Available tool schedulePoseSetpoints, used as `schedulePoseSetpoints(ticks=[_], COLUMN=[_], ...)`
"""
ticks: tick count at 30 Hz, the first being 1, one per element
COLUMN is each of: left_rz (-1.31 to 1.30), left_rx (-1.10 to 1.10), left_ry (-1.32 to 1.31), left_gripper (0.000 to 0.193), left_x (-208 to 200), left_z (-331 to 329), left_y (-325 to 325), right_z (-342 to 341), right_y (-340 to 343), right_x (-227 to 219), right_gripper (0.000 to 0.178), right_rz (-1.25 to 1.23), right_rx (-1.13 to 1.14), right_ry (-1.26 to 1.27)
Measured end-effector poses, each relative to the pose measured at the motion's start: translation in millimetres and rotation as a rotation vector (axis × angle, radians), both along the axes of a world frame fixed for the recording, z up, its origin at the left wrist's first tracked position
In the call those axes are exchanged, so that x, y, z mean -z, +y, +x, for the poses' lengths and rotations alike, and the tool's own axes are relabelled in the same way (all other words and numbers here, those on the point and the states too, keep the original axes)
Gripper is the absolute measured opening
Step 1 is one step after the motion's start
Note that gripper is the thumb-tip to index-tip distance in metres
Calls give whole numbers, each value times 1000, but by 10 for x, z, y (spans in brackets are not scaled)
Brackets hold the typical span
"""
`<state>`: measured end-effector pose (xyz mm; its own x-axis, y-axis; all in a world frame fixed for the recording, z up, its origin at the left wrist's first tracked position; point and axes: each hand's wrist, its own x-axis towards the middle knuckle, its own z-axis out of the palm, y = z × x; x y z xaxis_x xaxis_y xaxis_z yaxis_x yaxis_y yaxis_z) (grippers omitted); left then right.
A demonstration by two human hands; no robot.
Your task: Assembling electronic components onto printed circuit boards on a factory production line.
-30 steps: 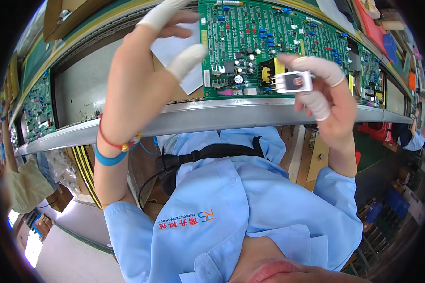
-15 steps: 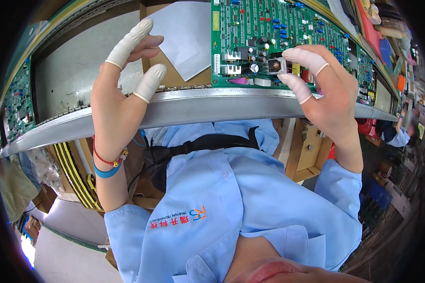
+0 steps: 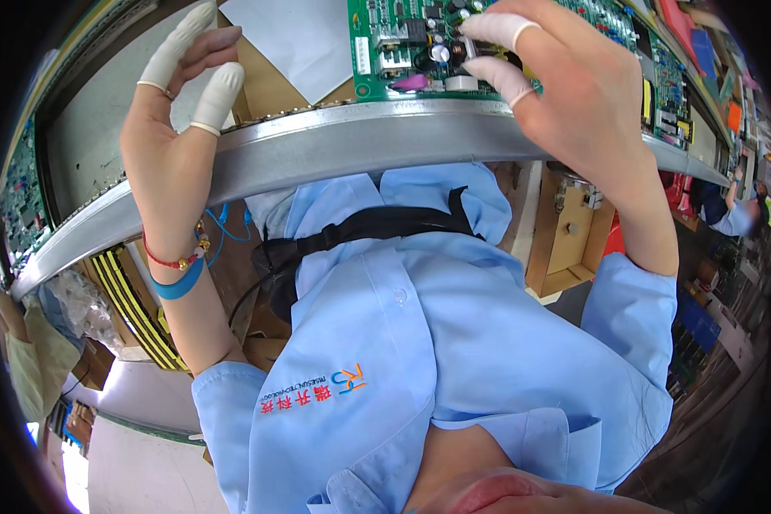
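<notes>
My right hand [image 3: 578, 98] pinches a small metal-backed electronic part, seemingly a transistor with a heat sink [image 3: 469, 50], between thumb and index finger. It sits over the front left part of a green circuit board [image 3: 368, 88] crowded with components. The fingertips hide much of the part, and I cannot tell whether it touches the board. A pink component [image 3: 411, 83] and a white block [image 3: 461, 83] stand beside my thumb. My left hand [image 3: 167, 154] hovers empty left of the board, its fingers apart. White finger cots cover the thumb and index finger of both hands.
A metal rail [image 3: 360, 133] runs along the front. White paper [image 3: 287, 43] lies on cardboard left of the board. More boards [image 3: 26, 201] stand along the line. Below are a brown open box [image 3: 570, 240] and yellow-black strips [image 3: 133, 300]. Another person [image 3: 732, 214] is far right.
The view has shifted, so the board and rail appear higher and farther left. The heat-sinked part has turned from broad face to edge in my right hand. My left hand stays raised and open.
</notes>
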<state>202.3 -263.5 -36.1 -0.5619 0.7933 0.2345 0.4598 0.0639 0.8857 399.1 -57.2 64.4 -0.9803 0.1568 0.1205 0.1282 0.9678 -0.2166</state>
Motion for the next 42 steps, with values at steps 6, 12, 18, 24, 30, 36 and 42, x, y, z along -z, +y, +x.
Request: schedulePoseSetpoints(ticks=[6, 12, 18, 24, 30, 36, 42], left_rz=[-11, -28, -46, -72, -63, -172, -274], left_rx=[-22, -12, -22, -49, -29, 100, 319], left_ry=[22, 43, 82, 107, 134, -116, -265], left_gripper=[45, 45, 44, 43, 43, 47, 68], left_x=[-18, 37, 51, 45, 35, -138, -271], left_z=[26, -31, -12, 7, -31, 6, 18], left_y=[29, -8, -3, -26, 21, 205, 670], right_z=[32, 32, -30, -13, 37, 34, 134], right_y=[19, 36, 249, 285, 179, 205, -318], right_x=[47, 55, 508, 479, -30, -29, 346], right_gripper=[20, 20, 17, 17, 17, 18, 38], right_rz=[-31, -20, -193, -127, 56, 97, -19], right_rx=[5, -4, -203, -255, -191, -317, -461], right_ry=[49, 37, 403, 355, -96, 78, 213])
